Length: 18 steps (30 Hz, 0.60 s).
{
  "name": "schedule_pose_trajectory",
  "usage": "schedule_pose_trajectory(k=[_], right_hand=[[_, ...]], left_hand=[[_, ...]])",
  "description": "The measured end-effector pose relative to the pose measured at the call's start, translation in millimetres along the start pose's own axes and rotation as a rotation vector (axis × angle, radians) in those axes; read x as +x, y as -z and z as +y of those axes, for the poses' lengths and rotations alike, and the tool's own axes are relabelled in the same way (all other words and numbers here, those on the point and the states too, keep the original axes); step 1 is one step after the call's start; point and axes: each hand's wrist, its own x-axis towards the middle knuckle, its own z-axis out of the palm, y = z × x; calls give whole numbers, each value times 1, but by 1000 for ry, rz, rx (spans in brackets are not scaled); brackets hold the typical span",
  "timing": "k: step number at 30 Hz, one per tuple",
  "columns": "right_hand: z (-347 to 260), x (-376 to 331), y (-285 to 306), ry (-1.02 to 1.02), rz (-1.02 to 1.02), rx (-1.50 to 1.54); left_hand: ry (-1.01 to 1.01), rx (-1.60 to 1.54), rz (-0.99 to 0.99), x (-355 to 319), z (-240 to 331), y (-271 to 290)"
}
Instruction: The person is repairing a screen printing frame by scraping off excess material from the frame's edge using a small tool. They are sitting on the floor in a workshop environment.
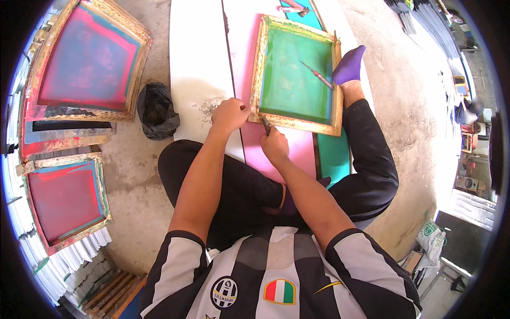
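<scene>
A wooden frame (296,76) with a green mesh is seen lying flat on white and pink boards (197,64) that are spread on the concrete floor (404,106). Its near left corner is worked on by both hands. The left hand (228,115) is closed into a loose fist, its fingers (240,109) curled together and pressed against the outer left edge of the frame, just by that corner. Whether anything small is pinched inside the fist cannot be told. The right hand (274,144) is placed just below the same corner, and its fingers are clamped around a small dark tool (265,125), whose tip is set against the near rail of the frame. The two hands are kept close together, almost touching.

A thin red-handled tool (317,75) is left lying slantwise on the green mesh, toward the right rail. A foot in a purple sock (348,66) is rested against the right edge of the frame. A patch of pale shavings (208,106) is scattered on the white board just left of the left hand. A black plastic bag (157,110) is slumped on the floor beside the left edge of the boards. Further left, other frames with red and blue mesh (87,61) are stacked against one another.
</scene>
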Motion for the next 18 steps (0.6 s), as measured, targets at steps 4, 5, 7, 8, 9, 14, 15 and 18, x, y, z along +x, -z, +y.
schedule_pose_trajectory(k=[4,5,7,8,9,14,15,18], right_hand=[[12,-1,-12,79,78,25],[15,-2,-13,109,89,40],[21,-7,-14,166,105,72],[21,-12,-16,208,123,74],[21,-16,-20,249,141,76],[5,-29,-22,354,65,187],[4,-26,-23,376,9,228],[11,-13,-29,366,-211,427]], left_hand=[[-49,-37,3,-3,-10,-5],[-67,-75,6,-5,-12,-8],[-84,-173,-41,-10,-13,-11],[-84,-233,-92,-12,-12,-13],[-83,-293,-142,-14,-11,-13],[-22,-437,-249,-18,-23,-10],[12,-492,-245,-16,-27,-11],[102,-544,-242,-16,-26,-8]])
